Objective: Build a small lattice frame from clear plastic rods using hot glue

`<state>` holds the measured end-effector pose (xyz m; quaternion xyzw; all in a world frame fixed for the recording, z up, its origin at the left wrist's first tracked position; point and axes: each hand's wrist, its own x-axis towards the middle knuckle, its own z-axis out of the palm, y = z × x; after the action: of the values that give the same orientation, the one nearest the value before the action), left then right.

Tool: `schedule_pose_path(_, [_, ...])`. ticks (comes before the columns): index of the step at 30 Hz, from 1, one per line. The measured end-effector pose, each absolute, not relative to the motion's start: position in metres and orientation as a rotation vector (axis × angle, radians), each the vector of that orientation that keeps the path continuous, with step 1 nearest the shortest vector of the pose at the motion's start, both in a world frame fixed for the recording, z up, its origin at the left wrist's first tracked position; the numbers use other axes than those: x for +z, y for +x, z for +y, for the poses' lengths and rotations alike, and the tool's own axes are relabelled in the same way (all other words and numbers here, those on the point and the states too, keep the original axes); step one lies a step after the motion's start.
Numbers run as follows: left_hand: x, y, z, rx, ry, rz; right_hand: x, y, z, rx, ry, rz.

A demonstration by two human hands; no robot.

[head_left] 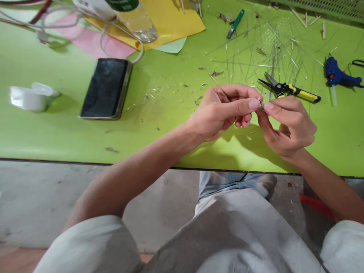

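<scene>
Above the green table [159, 136], my left hand [224, 110] pinches a tiny pale piece [261, 103] between thumb and index finger. My right hand [290, 123] meets it fingertip to fingertip, its thumb and index finger pinched at the same small piece. The fingers cover most of the piece, so its shape is unclear. Just behind my right hand lie pliers-like cutters [301, 92] with yellow and black handles, jaws apart. Thin clear strands [273, 62] are scattered behind both hands.
A blue glue gun [339, 74] lies at the right, a green-handled tool [236, 23] farther back. At the left are a black phone [104, 88], a white case [31, 98], cables, coloured paper [176, 22] and a bottle [139, 22]. A perforated green basket [335, 9] borders the back right.
</scene>
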<state>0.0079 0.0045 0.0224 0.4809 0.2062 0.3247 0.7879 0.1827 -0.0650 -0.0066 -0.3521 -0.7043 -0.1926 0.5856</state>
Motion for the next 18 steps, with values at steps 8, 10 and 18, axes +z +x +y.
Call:
schedule_pose_path(8, [0.021,0.002,0.017,0.662,1.277,0.448,-0.026,0.190,-0.069,-0.351,-1.045,-1.747])
schedule_pose_path(10, [0.018,0.003,0.018,0.681,1.284,0.432,-0.030,0.191,-0.069,-0.287,-1.122,-1.787])
schedule_pose_path(18, [0.016,0.009,0.012,0.728,1.237,0.409,-0.030,0.197,-0.072,-0.215,-1.211,-1.843])
